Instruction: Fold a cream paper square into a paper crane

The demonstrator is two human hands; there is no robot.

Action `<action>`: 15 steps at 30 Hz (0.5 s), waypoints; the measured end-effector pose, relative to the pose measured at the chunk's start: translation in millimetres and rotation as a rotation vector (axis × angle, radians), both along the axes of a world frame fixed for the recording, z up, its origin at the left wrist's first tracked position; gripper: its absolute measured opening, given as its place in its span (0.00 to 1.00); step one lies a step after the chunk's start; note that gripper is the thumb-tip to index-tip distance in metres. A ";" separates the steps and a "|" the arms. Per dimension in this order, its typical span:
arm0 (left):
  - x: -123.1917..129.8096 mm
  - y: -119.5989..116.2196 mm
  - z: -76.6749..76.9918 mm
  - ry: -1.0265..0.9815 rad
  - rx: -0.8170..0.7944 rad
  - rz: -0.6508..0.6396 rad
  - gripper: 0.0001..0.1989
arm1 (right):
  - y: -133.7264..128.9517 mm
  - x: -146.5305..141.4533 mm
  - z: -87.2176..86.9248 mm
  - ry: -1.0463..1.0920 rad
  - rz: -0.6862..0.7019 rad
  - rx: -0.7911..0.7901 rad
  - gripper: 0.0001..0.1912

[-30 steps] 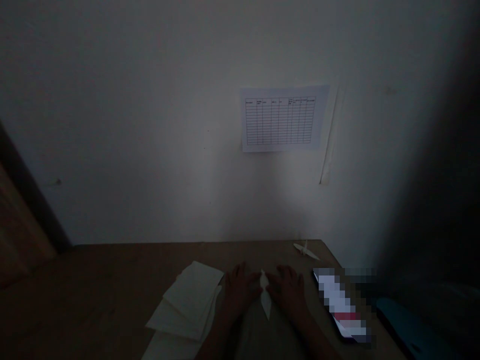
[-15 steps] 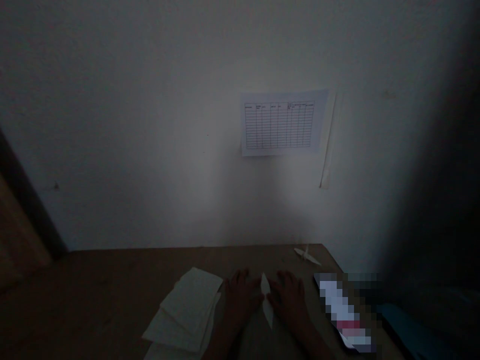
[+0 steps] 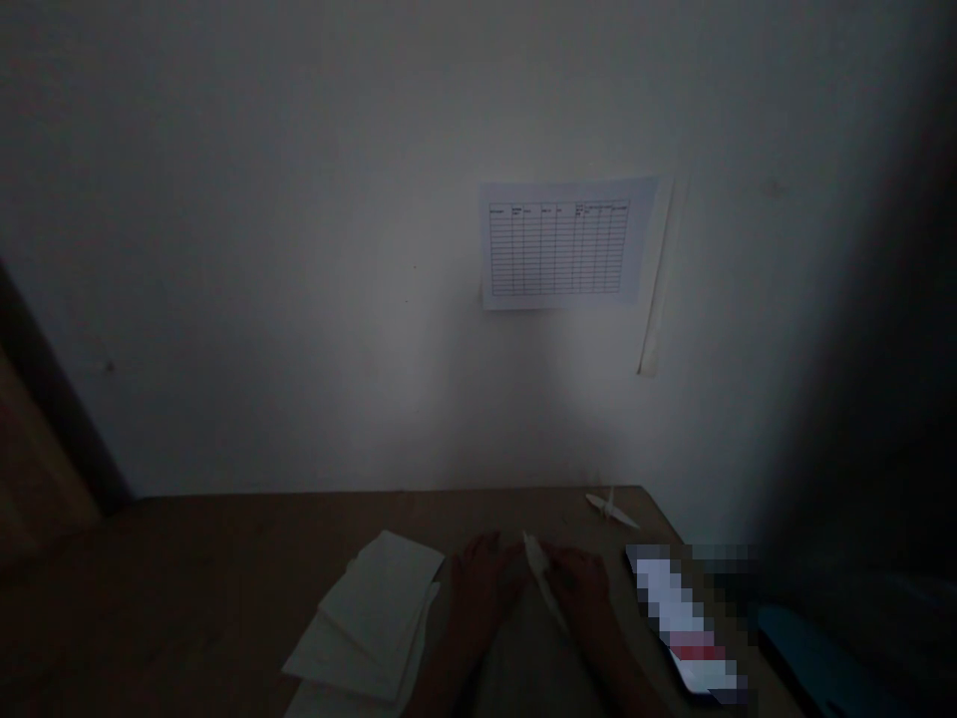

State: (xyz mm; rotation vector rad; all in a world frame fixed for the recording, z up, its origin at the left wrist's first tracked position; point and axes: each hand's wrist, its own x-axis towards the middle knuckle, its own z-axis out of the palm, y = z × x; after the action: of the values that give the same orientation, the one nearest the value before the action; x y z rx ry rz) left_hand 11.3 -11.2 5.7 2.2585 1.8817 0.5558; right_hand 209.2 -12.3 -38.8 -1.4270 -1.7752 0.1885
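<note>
A narrow strip of folded white paper [image 3: 537, 561], pointed at its upper end, lies between my two hands in the lower middle of the head view. My right hand [image 3: 587, 588] has its fingers curled and grips the right side of this folded paper. My left hand [image 3: 478, 583] rests on the left, fingers apart, with its index fingertip close to the paper's upper end; whether it touches is too dark to tell. To the left of that hand lies a stack of white paper sheets [image 3: 381, 608]. Beyond my right hand sits a folded paper crane [image 3: 611, 509].
The brown table [image 3: 224, 578] meets a pale wall [image 3: 299, 249] at its back edge. A phone [image 3: 684, 628] with a blurred screen lies near the right edge. A printed table sheet [image 3: 560, 244] hangs on the wall. Something blue [image 3: 814, 658] is at the lower right.
The folded paper has tilted, its lower end swinging right under my right hand. My right fingers have curled in around it, and my left thumb has drawn away from it.
</note>
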 end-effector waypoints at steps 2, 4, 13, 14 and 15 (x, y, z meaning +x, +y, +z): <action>-0.4 -1.4 1.8 -0.006 0.005 -0.008 0.23 | -2.0 2.3 3.9 0.007 -0.035 0.024 0.17; -1.2 -2.2 3.7 -0.011 0.019 -0.014 0.21 | -5.2 6.3 11.6 -0.028 -0.105 0.056 0.17; -2.9 -5.1 10.0 -0.004 0.012 0.013 0.19 | -15.4 8.0 31.8 -0.302 -0.162 0.083 0.13; -2.7 -5.4 10.3 -0.001 0.001 0.016 0.19 | -14.9 5.5 30.1 -0.305 -0.122 0.081 0.11; -2.4 -5.7 10.4 0.005 -0.007 0.019 0.18 | -14.0 3.2 28.1 -0.298 -0.078 0.071 0.10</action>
State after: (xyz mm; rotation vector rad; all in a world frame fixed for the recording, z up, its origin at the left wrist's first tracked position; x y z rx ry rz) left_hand 9.0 -16.9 16.1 2.2419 1.9063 0.5454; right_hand 212.4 -26.4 -10.6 -1.5312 -1.9372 -0.1337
